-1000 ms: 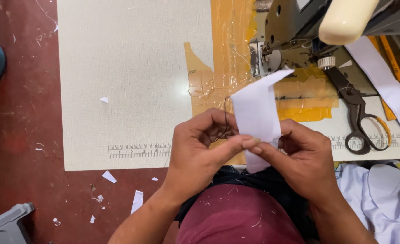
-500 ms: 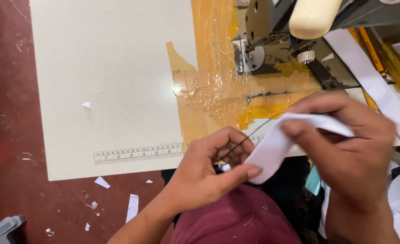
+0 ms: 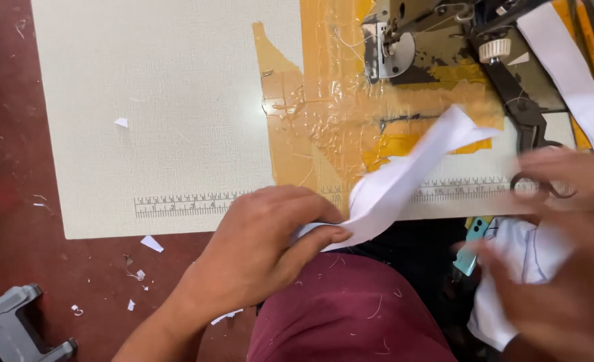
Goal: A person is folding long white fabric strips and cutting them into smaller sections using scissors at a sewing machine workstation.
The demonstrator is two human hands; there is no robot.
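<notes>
The left hand (image 3: 260,251) pinched a white fabric strip (image 3: 404,177) in its fingers; the blurred right hand (image 3: 565,268) hung spread and empty beside scissors (image 3: 531,134).

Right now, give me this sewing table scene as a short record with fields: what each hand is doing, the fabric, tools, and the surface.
Left hand: left hand pinches one end of the white fabric strip at the table's near edge
Right hand: right hand blurred, open, apart from the strip, near the scissors
Fabric: folded strip, its far end lifted over the table
Tools: dark scissors lying by the sewing machine
Surface: cream table with a printed ruler strip and yellow-brown tape patches
Floor: red, with white scraps
</notes>
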